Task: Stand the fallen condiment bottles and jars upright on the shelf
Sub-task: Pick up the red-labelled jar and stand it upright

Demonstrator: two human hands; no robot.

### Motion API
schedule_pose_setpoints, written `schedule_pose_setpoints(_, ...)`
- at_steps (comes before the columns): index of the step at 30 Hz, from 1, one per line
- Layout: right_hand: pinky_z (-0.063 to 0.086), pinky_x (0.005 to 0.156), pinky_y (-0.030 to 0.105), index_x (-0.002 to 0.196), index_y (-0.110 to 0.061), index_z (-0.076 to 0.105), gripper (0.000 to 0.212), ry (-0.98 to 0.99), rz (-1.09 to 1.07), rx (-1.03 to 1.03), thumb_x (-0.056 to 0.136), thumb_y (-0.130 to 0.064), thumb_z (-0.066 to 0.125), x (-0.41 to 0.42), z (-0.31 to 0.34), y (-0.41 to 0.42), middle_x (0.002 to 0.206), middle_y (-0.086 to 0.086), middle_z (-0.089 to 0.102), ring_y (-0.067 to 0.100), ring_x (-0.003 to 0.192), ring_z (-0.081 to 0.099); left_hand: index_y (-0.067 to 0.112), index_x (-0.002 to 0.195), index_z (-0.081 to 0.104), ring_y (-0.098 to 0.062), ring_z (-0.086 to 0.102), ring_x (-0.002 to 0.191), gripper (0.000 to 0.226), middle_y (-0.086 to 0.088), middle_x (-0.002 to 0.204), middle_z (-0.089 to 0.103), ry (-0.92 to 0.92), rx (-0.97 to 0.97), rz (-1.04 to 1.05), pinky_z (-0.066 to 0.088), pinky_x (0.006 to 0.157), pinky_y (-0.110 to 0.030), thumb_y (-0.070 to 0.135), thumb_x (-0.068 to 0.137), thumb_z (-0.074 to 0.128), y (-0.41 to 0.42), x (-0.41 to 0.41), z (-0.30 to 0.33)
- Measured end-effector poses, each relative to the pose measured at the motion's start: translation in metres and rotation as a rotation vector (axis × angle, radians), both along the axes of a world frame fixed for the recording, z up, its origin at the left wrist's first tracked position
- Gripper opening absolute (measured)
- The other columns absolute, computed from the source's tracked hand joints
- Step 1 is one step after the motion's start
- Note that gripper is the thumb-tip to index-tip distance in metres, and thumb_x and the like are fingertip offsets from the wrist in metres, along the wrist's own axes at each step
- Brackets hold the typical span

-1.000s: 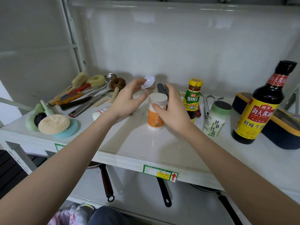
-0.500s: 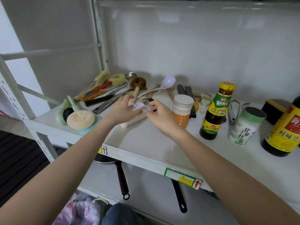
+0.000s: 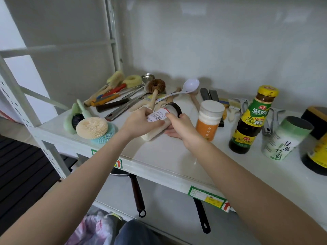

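A white bottle with a black cap [image 3: 169, 110] and a barcode label is tilted, its base low on the white shelf [image 3: 169, 156] and its cap raised toward the back. My left hand [image 3: 141, 122] grips its middle from the left. My right hand [image 3: 180, 127] holds it from the right, near the cap. To the right stand an orange-and-white jar [image 3: 209, 119], a dark sauce bottle with a yellow cap [image 3: 251, 121] and a green-white salt canister [image 3: 283, 138], all upright. A large dark soy bottle [image 3: 316, 156] is cut off at the right edge.
Brushes, a white ladle [image 3: 187, 87], knives and other utensils lie in a heap at the back left. Scrub sponges [image 3: 92, 128] sit at the left front corner. A black-and-yellow box [image 3: 316, 119] is at the far right. Pan handles [image 3: 137, 195] hang below the shelf.
My right hand left the orange-and-white jar. Both hands moved left to the lying white bottle and took hold of it, and its cap end has risen. The view shifted left.
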State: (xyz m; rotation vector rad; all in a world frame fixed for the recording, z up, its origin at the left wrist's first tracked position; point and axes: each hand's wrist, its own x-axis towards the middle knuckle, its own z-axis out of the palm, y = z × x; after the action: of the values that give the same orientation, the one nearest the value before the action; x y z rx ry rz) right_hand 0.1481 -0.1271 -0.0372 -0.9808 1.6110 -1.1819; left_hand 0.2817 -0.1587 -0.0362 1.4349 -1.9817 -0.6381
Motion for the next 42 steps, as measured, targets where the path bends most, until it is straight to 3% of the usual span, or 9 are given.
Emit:
schedule_pose_setpoints(6, 0.055, 0.087, 0.040, 0.129, -0.021, 0.033, 0.062, 0.027, -0.058, -0.186, 0.077, -0.034, 0.063, 0.004, 0.014, 0.003, 0.115, 0.007, 0.065, 0.027, 0.101, 0.066, 0.013, 0.135, 0.033, -0.014, 0.057, 0.092, 0.085, -0.005, 0.121, 0.049, 0.345, -0.003, -0.036, 0.054, 0.071, -0.032, 0.024, 0.067, 0.082, 0.006, -0.011, -0.005)
schedule_pose_setpoints(11, 0.050, 0.096, 0.045, 0.122, -0.015, 0.043, 0.055, 0.141, -0.034, -0.353, 0.074, -0.026, 0.066, 0.005, 0.028, 0.013, 0.109, 0.005, 0.068, 0.021, 0.103, 0.065, 0.016, 0.138, 0.036, -0.019, 0.054, 0.111, 0.087, -0.001, 0.121, 0.039, 0.326, -0.037, -0.054, 0.049, 0.094, -0.037, 0.025, 0.065, 0.083, 0.008, -0.016, -0.009)
schedule_pose_setpoints(17, 0.037, 0.084, 0.020, 0.130, -0.012, 0.041, 0.054, 0.413, 0.116, -0.417, 0.082, -0.018, 0.064, -0.003, 0.046, 0.021, 0.117, 0.000, 0.055, 0.016, 0.111, 0.052, 0.019, 0.123, 0.040, -0.014, 0.057, 0.101, 0.072, -0.008, 0.126, 0.047, 0.407, 0.045, -0.132, 0.050, 0.083, -0.029, 0.011, 0.065, 0.081, 0.007, -0.013, -0.011)
schedule_pose_setpoints(20, 0.032, 0.066, 0.006, 0.137, -0.013, 0.033, 0.064, 0.572, 0.174, -0.421, 0.081, -0.015, 0.063, -0.004, 0.055, 0.019, 0.131, 0.009, 0.050, 0.022, 0.122, 0.047, 0.016, 0.127, 0.036, -0.011, 0.057, 0.097, 0.071, 0.003, 0.113, 0.054, 0.419, 0.104, -0.184, 0.047, 0.072, -0.017, 0.003, 0.070, 0.076, 0.009, -0.012, -0.007)
schedule_pose_setpoints(23, 0.031, 0.060, -0.007, 0.145, -0.020, 0.020, 0.077, 0.676, 0.249, -0.426, 0.080, -0.013, 0.060, -0.006, 0.070, 0.018, 0.127, 0.008, 0.049, 0.023, 0.112, 0.048, 0.019, 0.133, 0.030, 0.002, 0.052, 0.098, 0.074, 0.015, 0.107, 0.052, 0.421, 0.136, -0.233, 0.044, 0.063, -0.002, 0.003, 0.074, 0.073, 0.009, -0.011, -0.003)
schedule_pose_setpoints(31, 0.048, 0.082, 0.039, 0.130, -0.015, 0.039, 0.061, 1.028, 0.226, -0.391, 0.078, -0.036, 0.063, -0.012, 0.086, 0.019, 0.093, 0.000, 0.059, 0.031, 0.109, 0.053, 0.024, 0.149, 0.006, -0.009, 0.041, 0.119, 0.106, 0.009, 0.136, 0.037, 0.330, 0.167, -0.300, 0.038, 0.067, 0.005, 0.014, 0.073, 0.078, 0.010, -0.017, -0.007)
schedule_pose_setpoints(35, 0.037, 0.072, 0.036, 0.118, -0.008, 0.044, 0.071, 1.295, 0.078, -0.390, 0.072, -0.059, 0.062, -0.016, 0.083, 0.015, 0.110, 0.012, 0.062, 0.033, 0.111, 0.051, 0.021, 0.141, 0.025, -0.016, 0.037, 0.126, 0.096, -0.003, 0.147, 0.025, 0.244, 0.045, -0.202, 0.036, 0.099, -0.025, 0.031, 0.065, 0.083, 0.013, -0.025, -0.009)
schedule_pose_setpoints(39, 0.040, 0.076, 0.040, 0.119, -0.010, 0.039, 0.080, 1.326, 0.017, -0.387, 0.070, -0.071, 0.055, -0.022, 0.077, 0.013, 0.110, 0.015, 0.060, 0.035, 0.109, 0.052, 0.013, 0.144, 0.023, -0.013, 0.049, 0.108, 0.098, -0.006, 0.139, 0.038, 0.327, -0.029, -0.165, 0.046, 0.090, -0.026, 0.030, 0.067, 0.082, 0.012, -0.031, -0.007)
schedule_pose_setpoints(42, 0.040, 0.089, 0.041, 0.133, -0.015, 0.032, 0.076, 1.132, 0.130, -0.393, 0.077, -0.060, 0.058, -0.025, 0.077, 0.014, 0.124, 0.015, 0.052, 0.032, 0.122, 0.042, 0.017, 0.147, 0.017, -0.009, 0.053, 0.104, 0.097, 0.003, 0.125, 0.048, 0.386, -0.010, -0.198, 0.047, 0.078, -0.011, 0.021, 0.072, 0.079, 0.010, -0.029, -0.007)
